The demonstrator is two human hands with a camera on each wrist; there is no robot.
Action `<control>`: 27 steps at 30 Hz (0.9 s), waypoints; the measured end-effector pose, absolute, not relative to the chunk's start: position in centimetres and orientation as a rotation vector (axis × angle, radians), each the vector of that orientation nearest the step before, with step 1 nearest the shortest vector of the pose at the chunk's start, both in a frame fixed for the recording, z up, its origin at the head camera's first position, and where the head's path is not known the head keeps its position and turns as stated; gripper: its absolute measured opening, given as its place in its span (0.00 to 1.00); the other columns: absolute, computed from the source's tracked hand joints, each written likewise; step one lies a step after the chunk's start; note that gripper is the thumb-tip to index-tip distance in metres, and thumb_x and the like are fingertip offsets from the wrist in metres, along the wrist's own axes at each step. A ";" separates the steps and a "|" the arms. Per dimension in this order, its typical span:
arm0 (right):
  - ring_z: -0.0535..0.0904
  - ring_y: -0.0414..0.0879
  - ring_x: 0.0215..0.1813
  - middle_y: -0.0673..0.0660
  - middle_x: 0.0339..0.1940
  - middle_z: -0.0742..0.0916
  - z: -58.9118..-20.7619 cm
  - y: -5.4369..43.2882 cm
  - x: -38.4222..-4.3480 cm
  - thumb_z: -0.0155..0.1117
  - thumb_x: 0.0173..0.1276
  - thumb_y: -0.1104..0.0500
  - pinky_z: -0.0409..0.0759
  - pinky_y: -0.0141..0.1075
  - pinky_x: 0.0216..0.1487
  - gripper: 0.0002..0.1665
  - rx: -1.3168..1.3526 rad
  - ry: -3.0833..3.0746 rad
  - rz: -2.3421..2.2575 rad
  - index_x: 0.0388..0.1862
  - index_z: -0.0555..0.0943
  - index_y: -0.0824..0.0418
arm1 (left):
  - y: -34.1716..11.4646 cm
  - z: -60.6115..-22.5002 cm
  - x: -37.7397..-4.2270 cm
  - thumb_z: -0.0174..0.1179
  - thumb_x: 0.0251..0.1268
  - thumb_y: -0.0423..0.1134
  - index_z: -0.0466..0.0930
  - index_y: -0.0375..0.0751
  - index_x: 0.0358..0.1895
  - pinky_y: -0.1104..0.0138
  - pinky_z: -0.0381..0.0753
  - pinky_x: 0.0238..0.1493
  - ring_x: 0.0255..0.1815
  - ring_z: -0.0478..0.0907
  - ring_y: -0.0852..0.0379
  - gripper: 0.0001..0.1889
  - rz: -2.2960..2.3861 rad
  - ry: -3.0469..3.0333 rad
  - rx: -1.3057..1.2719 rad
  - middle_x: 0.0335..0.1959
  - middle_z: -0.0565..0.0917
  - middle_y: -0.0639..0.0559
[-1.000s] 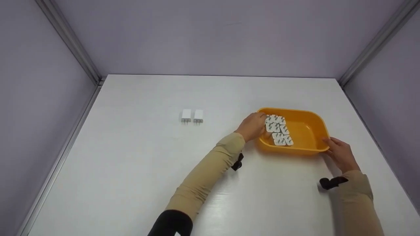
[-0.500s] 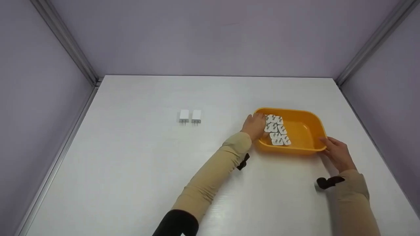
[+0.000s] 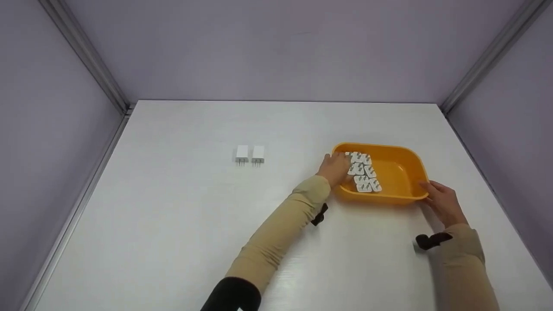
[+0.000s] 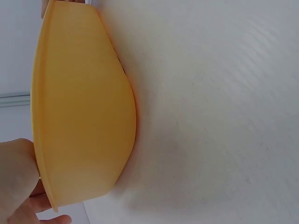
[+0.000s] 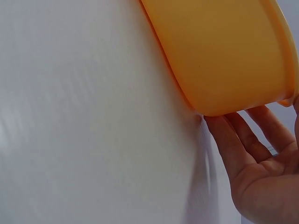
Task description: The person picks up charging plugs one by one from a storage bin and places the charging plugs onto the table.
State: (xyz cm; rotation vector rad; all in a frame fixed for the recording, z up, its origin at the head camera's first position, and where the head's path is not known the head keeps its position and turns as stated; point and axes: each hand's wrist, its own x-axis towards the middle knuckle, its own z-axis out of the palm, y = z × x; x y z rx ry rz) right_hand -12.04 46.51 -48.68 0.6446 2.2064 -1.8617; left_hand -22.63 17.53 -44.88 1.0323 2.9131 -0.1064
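L hand fwd of R hand, arms ext.

Broad passage over the flat white tabletop, left of the tan-sleeved left arm; two small white plastic pronged plugs stand toward the back. Gap between the sleeves ends at the rounded yellow plastic tub: right half open from above, left end blocked by left hand and grouped white plugs, near right corner by right hand.
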 end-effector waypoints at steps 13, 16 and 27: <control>0.76 0.24 0.43 0.36 0.44 0.75 -48.6 46.9 -11.9 0.58 0.67 0.40 0.80 0.17 0.45 0.53 0.670 2.181 -1.930 0.76 0.49 0.69 | 17.2 -43.7 -23.0 0.59 0.64 0.57 0.78 0.40 0.58 0.67 0.75 0.66 0.59 0.77 0.55 0.28 0.025 2.884 1.153 0.56 0.80 0.49; 0.74 0.25 0.45 0.41 0.51 0.74 -48.6 46.9 -12.0 0.57 0.65 0.36 0.79 0.16 0.45 0.54 0.697 2.213 -1.861 0.77 0.50 0.67 | 17.1 -43.4 -23.1 0.61 0.62 0.57 0.76 0.40 0.61 0.68 0.76 0.65 0.59 0.76 0.55 0.30 0.079 2.875 1.136 0.57 0.79 0.48; 0.70 0.33 0.57 0.65 0.79 0.57 -48.8 46.7 -12.3 0.48 0.66 0.30 0.79 0.15 0.46 0.54 0.728 2.303 -1.662 0.78 0.50 0.62 | 15.3 -42.9 -23.8 0.53 0.69 0.42 0.77 0.37 0.58 0.69 0.78 0.62 0.55 0.78 0.54 0.19 0.145 2.912 1.236 0.56 0.79 0.47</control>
